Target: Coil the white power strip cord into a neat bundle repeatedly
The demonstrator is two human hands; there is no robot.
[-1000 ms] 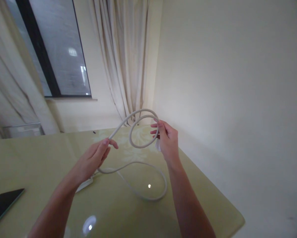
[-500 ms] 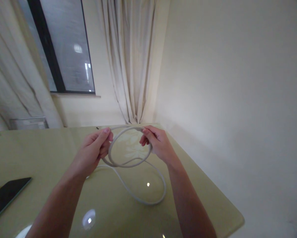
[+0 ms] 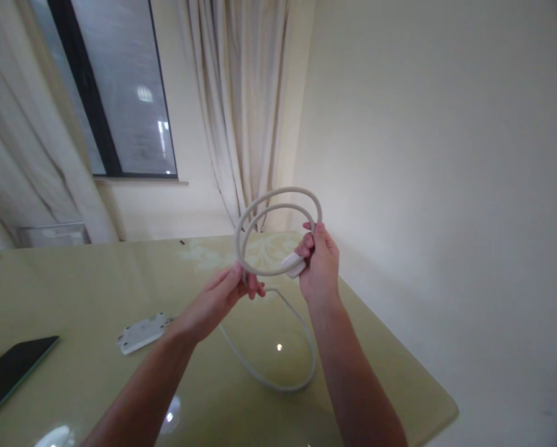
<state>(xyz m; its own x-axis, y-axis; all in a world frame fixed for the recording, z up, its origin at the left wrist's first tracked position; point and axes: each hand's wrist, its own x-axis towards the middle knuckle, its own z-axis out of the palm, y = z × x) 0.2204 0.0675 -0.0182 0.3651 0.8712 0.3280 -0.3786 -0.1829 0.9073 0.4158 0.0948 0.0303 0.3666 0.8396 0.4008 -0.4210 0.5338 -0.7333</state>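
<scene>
Between my hands a white cable (image 3: pixel 278 194) is bent into loops, held up above the table. My right hand (image 3: pixel 322 257) is closed around the right side of the loops, and a white plug (image 3: pixel 294 265) sticks out beside its fingers. At the lower left of the loops, my left hand (image 3: pixel 222 295) pinches the cable between thumb and fingers. The rest of the cord hangs down and curves across the tabletop below. A white power strip (image 3: pixel 143 332) lies to the left of my left forearm, partly covered at its right end.
A dark flat device (image 3: pixel 15 372) lies at the left of the glossy greenish table (image 3: pixel 87 279). A small dark object (image 3: pixel 182 242) is by the far edge. The wall (image 3: pixel 422 186) runs along the right side, with curtains (image 3: pixel 241 112) and a window behind.
My right hand has moved up and right, tilting the loops more upright. My left hand has shifted right and slightly down. The plug and power strip have come into view.
</scene>
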